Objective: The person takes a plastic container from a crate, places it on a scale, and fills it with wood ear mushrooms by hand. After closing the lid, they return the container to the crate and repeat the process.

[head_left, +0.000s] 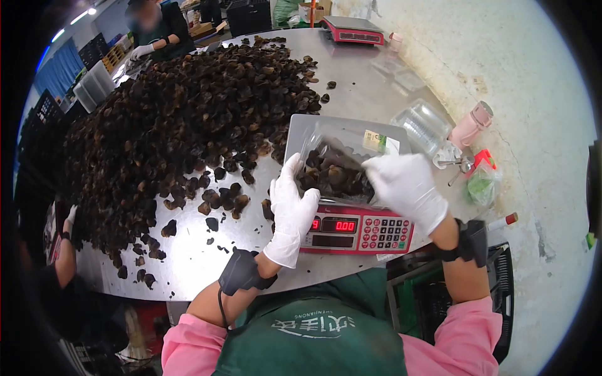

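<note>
A clear plastic container (313,141) with dark brown wood ear mushrooms (335,172) in it is on the steel pan of a red digital scale (389,233). A label is stuck near its upper right. My left hand (291,210), in a white glove, grips the container's left side, thumb along the near edge. On the right side, my gloved right hand (407,185) has its fingers curled onto the container's edge; its fingertips are partly hidden. The scale's red display reads 0.00 in the larger window.
A large heap of wood ear mushrooms (182,106) spreads over the steel table (351,81). Stacked clear containers (421,128), a pink bottle (471,125) and a second scale (353,31) stand along the wall side. A gloved co-worker (160,37) is across the table; another person's hand (72,214) shows at left.
</note>
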A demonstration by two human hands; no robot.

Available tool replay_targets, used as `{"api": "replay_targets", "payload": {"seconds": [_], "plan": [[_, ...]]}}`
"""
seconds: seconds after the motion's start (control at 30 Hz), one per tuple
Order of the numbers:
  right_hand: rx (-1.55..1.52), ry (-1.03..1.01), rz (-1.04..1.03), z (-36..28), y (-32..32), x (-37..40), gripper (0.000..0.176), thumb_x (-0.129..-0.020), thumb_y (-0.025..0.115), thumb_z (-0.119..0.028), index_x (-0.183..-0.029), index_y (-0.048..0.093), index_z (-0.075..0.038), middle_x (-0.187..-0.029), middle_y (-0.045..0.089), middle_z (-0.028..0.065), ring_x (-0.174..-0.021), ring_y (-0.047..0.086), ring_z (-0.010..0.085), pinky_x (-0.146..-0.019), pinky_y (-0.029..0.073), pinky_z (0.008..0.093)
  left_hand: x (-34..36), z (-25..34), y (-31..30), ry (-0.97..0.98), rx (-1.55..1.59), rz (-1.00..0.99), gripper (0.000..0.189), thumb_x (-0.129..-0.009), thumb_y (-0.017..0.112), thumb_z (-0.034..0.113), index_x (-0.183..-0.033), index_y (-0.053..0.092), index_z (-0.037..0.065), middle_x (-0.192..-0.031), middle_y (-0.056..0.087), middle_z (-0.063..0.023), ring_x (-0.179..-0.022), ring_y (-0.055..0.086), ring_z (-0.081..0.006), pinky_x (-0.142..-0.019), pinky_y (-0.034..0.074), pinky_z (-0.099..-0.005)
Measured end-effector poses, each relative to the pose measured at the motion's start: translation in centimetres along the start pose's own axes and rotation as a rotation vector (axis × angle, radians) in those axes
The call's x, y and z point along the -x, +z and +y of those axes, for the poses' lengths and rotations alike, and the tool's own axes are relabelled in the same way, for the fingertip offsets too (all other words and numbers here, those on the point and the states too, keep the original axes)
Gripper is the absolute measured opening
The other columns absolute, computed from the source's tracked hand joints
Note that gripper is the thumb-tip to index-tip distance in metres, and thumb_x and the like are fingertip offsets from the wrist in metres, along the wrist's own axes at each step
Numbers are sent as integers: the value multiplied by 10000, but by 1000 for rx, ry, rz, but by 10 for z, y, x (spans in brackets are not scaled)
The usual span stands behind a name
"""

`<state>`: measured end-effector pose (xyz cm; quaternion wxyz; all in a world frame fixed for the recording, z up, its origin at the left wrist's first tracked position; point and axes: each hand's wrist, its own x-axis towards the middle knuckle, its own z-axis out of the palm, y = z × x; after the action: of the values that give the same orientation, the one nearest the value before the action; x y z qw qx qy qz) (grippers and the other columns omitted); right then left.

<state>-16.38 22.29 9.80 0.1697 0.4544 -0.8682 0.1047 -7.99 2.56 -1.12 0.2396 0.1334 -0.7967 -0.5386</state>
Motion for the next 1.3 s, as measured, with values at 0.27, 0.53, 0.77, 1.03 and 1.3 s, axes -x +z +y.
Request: {"api": "replay_targets", "payload": {"seconds": [0.27,0.53,0.77,1.03,1.3], "plan": [[-326,188,46,18,-31,-7,209,-921,660,-254,-1056,733,-111,-960,717,128,-895,689,308,-763,536,403,-3,18,-4,43,1,92,749,-775,669,57,-1484,430,38,-1318,590,-190,-1228,500,-333,-1090,376,-439],[-275,198,525,5,-32,14,143,-895,694,-123,-1035,704,-97,-934,694,95,-837,679,266,-748,533,358,-37,45,-30,313,-35,44,558,-938,631,1,-1454,427,57,-1094,638,-54,-1021,599,-152,-951,477,-323],[-176,123,338,27,-4,19,246,-871,698,-132,-1113,691,-90,-975,698,98,-887,643,294,-789,521,394,-65,55,-5,599,-243,-38,181,-866,720,40,-1040,705,88,-963,660,-68,-857,652,-197,-784,528,-316],[-181,-51,140,16,26,33,261,-829,735,-179,-1089,719,-169,-940,646,22,-1056,593,259,-979,426,411,-82,45,18,615,-563,-253,112,-809,769,129,-913,728,119,-1002,668,-40,-1008,602,-284,-876,483,-401],[-300,-14,231,31,23,29,102,-861,731,-211,-936,756,-147,-925,674,28,-1013,594,274,-944,449,434,-73,43,6,312,144,-145,68,-987,651,89,-1045,629,62,-1040,714,-36,-848,619,-85,-732,488,-248]]}}
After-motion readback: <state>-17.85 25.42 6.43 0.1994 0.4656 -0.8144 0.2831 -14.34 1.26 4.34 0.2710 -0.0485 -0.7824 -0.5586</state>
